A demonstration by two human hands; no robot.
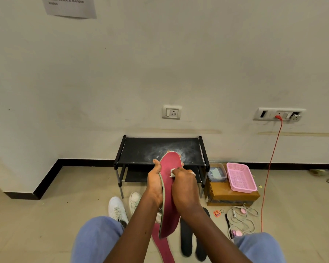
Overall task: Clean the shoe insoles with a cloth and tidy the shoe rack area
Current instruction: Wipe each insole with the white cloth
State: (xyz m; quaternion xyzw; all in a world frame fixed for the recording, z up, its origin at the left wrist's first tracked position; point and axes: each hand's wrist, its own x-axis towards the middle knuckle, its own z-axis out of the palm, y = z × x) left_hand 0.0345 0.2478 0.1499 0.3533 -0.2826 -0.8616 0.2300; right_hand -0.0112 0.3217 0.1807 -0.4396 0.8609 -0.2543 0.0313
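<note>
My left hand [155, 184] grips the left edge of a red insole [169, 196], held up in front of me with its toe pointing away. My right hand [184, 184] holds a small white cloth [172, 172] pressed against the insole's red face. A second red insole [162, 245] lies on the floor below, and two black insoles [186, 240] lie to its right. The black two-tier shoe rack [141, 149] stands against the wall, its top shelf smeared with white dust.
A pair of white sneakers [118, 208] sits on the floor left of my arms. Right of the rack are a cardboard box [232, 197] carrying a pink basket [240, 177] and a lidded container [217, 172]. Cables, a key ring [217, 213] and an orange cord [268, 177] lie at right.
</note>
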